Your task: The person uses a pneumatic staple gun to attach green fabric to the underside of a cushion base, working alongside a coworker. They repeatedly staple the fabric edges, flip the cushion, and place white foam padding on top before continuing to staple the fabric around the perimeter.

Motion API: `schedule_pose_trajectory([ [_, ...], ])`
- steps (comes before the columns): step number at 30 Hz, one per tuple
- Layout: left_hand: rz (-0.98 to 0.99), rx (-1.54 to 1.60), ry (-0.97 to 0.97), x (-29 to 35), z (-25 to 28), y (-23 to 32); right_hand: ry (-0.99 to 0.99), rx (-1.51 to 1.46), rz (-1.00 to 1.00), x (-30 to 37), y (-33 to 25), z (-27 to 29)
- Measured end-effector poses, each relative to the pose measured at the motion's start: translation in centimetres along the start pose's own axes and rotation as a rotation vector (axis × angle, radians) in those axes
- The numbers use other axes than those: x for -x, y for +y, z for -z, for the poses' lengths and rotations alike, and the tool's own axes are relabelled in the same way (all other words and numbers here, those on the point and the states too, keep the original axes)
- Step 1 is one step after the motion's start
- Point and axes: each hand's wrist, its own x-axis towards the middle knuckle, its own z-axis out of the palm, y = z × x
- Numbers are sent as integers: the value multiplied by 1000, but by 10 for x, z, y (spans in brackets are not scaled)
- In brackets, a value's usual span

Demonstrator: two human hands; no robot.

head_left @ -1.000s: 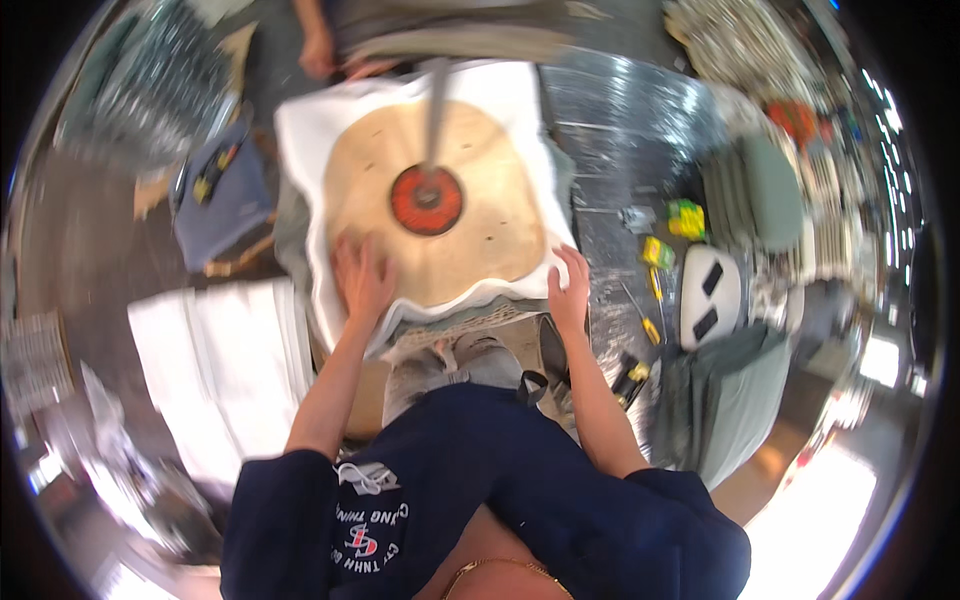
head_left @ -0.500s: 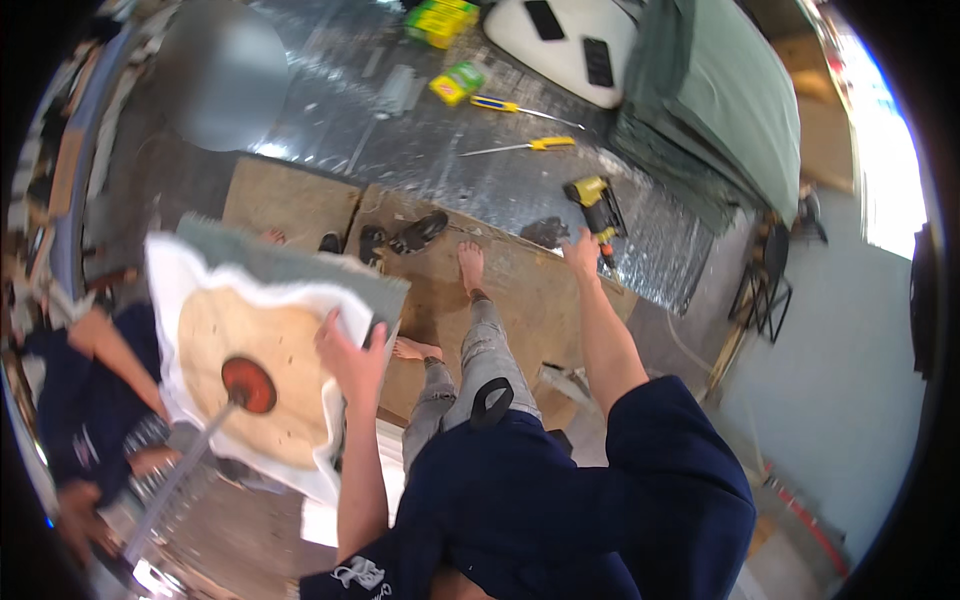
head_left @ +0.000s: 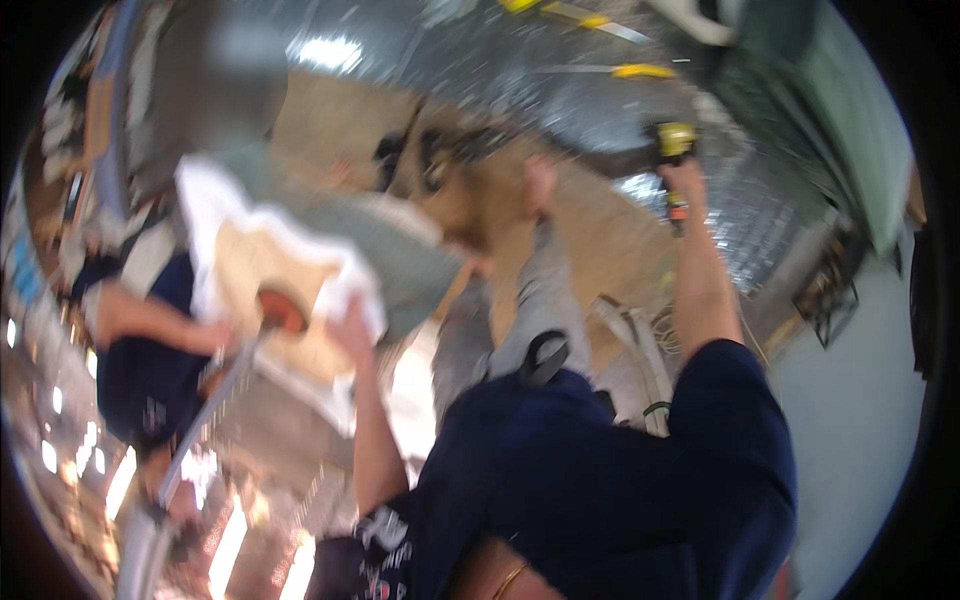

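Note:
A square upholstered panel (head_left: 243, 262), a bare wooden board with white padding and grey-green fabric round it, is held up tilted at my left. My left hand (head_left: 350, 332) is closed on its near right edge, though motion blurs the fingers. Another person's hand (head_left: 213, 338) is at the panel's left side. In front of the board appears a dark red disc (head_left: 283, 311) on a grey rod (head_left: 215, 405). Over at the right, my right hand (head_left: 686, 180) is wrapped round a yellow-and-black staple gun (head_left: 674, 140) above the silvery table's edge.
On the silvery table (head_left: 480, 75) lie yellow-handled screwdrivers (head_left: 643, 71). Folded green fabric (head_left: 850, 120) is stacked at the far right. Brown board (head_left: 600, 235) covers the floor by my feet, with dark shoes (head_left: 435, 165) near the table. A pale wall (head_left: 850, 420) stands right.
My right hand, earlier touching the staple gun, has closed round it. My view has shifted and blurred, and the table sits higher in it. The other person's hand shows nearer the panel's middle.

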Motion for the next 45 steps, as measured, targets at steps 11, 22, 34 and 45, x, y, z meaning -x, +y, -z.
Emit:
schedule_pose_trajectory([
  [11, -1854, -797, -289, 42, 29, 150, 20, 117, 292, 140, 16, -57],
  [22, -2348, -709, -598, -8, 37, 186, -106, -78, 190, 309, -19, -106],
  [34, -1968, -915, -269, -14, 72, 146, -119, -216, 447, 343, -39, -118],
  [45, -1693, -1052, -539, -19, 73, 138, -176, -128, 701, 346, -119, -95],
])
